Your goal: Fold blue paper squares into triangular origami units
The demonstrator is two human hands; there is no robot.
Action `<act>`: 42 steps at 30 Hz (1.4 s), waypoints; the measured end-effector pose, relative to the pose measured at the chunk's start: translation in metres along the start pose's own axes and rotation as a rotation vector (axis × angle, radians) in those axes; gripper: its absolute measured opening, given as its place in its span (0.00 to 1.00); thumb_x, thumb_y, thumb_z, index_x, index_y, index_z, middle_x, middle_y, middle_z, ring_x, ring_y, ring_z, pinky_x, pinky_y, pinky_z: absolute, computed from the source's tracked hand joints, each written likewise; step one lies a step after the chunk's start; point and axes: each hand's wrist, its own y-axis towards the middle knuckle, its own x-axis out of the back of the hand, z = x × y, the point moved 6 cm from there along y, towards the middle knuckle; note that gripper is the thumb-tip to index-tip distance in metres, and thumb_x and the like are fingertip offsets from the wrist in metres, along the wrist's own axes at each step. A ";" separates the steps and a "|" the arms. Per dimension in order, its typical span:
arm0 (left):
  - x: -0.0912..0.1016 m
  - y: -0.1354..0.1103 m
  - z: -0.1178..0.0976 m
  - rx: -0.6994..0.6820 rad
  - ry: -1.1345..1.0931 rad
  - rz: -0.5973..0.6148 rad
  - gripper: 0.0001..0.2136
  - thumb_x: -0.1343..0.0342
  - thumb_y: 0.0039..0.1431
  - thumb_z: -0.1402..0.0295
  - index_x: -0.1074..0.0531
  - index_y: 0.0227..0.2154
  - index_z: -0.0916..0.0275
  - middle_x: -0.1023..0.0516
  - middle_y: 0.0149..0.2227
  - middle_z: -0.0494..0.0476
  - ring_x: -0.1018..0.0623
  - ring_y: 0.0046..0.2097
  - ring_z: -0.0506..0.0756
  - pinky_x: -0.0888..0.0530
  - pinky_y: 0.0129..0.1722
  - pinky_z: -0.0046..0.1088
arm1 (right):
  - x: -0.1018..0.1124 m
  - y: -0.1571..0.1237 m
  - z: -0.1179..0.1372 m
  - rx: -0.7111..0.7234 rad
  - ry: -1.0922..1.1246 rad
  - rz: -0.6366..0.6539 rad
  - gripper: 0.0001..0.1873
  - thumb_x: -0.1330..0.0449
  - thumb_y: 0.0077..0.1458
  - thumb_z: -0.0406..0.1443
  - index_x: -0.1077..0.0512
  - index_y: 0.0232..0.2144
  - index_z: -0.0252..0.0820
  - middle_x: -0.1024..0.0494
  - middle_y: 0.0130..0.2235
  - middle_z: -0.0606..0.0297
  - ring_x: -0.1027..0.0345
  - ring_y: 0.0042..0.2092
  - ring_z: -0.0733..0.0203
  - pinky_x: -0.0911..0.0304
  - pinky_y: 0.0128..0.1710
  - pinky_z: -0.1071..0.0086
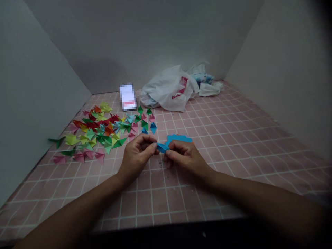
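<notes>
A small folded piece of blue paper is held above the table between both hands. My left hand pinches its left end between thumb and fingers. At the other end, my right hand grips it the same way. Just behind my right hand lies a stack of flat blue paper sheets, with a bit of orange showing at its edge. Folded blue paper pieces and green ones lie beyond my left hand.
Many folded paper cranes in several colours are spread over the left of the table. A blurred phone with a lit screen stands behind them. White plastic bags lie at the back. The pink checked tablecloth reaches grey walls.
</notes>
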 end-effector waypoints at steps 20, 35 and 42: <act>-0.001 -0.002 -0.007 -0.178 0.283 0.014 0.04 0.37 0.57 0.69 0.25 0.29 0.63 0.22 0.27 0.51 0.22 0.28 0.50 0.26 0.30 0.24 | -0.003 0.002 -0.005 0.023 -0.070 0.047 0.14 0.40 0.59 0.42 0.31 0.25 0.41 0.26 0.24 0.67 0.32 0.25 0.66 0.37 0.27 0.71; -0.001 -0.002 -0.008 -0.148 0.241 0.026 0.04 0.36 0.57 0.69 0.26 0.31 0.62 0.23 0.26 0.49 0.20 0.28 0.49 0.24 0.29 0.23 | -0.001 0.001 -0.005 -0.018 0.024 0.050 0.18 0.42 0.62 0.46 0.32 0.24 0.41 0.27 0.24 0.68 0.32 0.23 0.67 0.36 0.25 0.72; 0.002 0.010 0.001 0.071 -0.097 0.038 0.11 0.32 0.49 0.68 0.29 0.31 0.62 0.25 0.26 0.46 0.24 0.24 0.47 0.26 0.27 0.21 | 0.006 0.006 0.002 0.041 0.062 0.011 0.11 0.37 0.58 0.43 0.30 0.36 0.42 0.28 0.27 0.71 0.34 0.25 0.67 0.37 0.26 0.72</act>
